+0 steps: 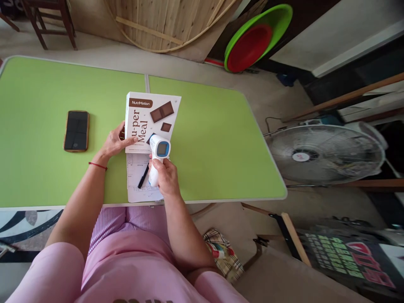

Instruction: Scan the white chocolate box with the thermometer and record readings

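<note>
Box [154, 118], one, in left hand [115, 142], one thermometer [161, 148] in right hand [167, 176]

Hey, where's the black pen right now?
In the head view, left of centre, the black pen lies on the papers, just left of the white thermometer in the right hand and below the white box.

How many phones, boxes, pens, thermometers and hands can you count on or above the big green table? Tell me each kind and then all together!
Phones: 1 phone
Boxes: 1 white box
Pens: 1 black pen
Thermometers: 1 white-and-blue thermometer
Hands: 2, the left hand and the right hand
Total: 6
</note>
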Demonstrator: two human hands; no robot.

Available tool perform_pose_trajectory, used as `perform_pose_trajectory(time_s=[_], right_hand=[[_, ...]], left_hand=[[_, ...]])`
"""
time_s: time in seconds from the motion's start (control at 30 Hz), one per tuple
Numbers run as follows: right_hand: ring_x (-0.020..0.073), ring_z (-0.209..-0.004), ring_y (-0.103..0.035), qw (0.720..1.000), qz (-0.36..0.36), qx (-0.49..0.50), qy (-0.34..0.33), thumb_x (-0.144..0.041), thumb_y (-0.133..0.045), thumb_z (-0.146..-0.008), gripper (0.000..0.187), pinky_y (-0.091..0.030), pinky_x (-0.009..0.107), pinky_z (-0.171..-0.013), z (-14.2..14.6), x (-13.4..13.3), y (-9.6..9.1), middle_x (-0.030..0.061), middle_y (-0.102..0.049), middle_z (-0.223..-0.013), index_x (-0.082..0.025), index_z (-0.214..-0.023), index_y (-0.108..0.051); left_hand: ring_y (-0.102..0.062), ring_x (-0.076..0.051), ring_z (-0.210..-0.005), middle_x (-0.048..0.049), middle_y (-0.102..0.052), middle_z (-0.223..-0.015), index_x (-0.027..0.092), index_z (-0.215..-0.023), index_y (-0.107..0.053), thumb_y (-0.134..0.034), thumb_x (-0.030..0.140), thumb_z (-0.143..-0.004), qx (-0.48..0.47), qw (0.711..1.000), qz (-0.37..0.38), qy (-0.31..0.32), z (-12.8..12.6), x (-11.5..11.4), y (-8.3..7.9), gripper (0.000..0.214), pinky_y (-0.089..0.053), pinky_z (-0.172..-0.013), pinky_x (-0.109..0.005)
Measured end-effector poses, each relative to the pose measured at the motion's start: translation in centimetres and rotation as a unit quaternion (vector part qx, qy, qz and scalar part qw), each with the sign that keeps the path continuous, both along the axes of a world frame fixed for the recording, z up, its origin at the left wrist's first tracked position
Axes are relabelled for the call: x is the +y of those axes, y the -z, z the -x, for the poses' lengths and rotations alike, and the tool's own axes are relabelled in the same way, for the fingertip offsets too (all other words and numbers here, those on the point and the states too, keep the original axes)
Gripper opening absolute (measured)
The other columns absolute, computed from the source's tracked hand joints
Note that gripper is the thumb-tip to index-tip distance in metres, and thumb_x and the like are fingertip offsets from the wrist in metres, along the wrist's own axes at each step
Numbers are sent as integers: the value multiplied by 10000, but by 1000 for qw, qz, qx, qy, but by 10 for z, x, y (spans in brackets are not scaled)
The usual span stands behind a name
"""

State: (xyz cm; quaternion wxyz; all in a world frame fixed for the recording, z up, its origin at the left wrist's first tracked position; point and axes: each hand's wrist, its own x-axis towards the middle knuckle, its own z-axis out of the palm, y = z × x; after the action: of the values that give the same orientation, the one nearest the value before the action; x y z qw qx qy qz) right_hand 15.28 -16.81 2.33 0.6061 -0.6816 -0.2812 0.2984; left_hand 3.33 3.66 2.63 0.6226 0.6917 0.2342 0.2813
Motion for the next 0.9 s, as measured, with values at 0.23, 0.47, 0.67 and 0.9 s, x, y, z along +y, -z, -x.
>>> perform_pose_trajectory(time_s=[0.23,0.47,0.67,0.9], right_hand=[[134,-581,-495,1000,2,5,-21,-764,-685,-849,540,-425,282,-536,0,1,-2,-30,-575,-679,-228,-903,-711],[146,-594,-529,1000,2,22,-1,-754,-689,-857,547,-451,287,-546,3,4,2,-22,-603,-685,-216,-944,-742],[128,-589,-477,999,-18,35,3,-764,-730,-814,531,-415,279,-539,8,4,-8,-30,-566,-689,-239,-826,-650],[132,-632,-449,998,-41,-5,52,-680,-788,-777,465,-444,296,-604,10,-6,-32,-46,-524,-683,-248,-817,-620]], left_hand=[[-802,-303,-987,-93,-846,-1143,221,-1224,-747,-957,682,-763,-1,1000,-7,1,0,1,1,685,-657,-852,-430],[-794,-319,-1019,-101,-839,-1136,219,-1214,-745,-946,721,-752,3,1000,-16,3,1,1,-1,712,-658,-868,-445],[-803,-334,-1016,-94,-839,-1097,229,-1210,-747,-979,691,-735,-5,1000,-5,4,1,3,1,702,-672,-860,-461],[-801,-367,-1126,-134,-846,-1174,198,-1114,-730,-1012,658,-705,-6,1000,22,5,-1,3,-1,677,-672,-964,-492]])
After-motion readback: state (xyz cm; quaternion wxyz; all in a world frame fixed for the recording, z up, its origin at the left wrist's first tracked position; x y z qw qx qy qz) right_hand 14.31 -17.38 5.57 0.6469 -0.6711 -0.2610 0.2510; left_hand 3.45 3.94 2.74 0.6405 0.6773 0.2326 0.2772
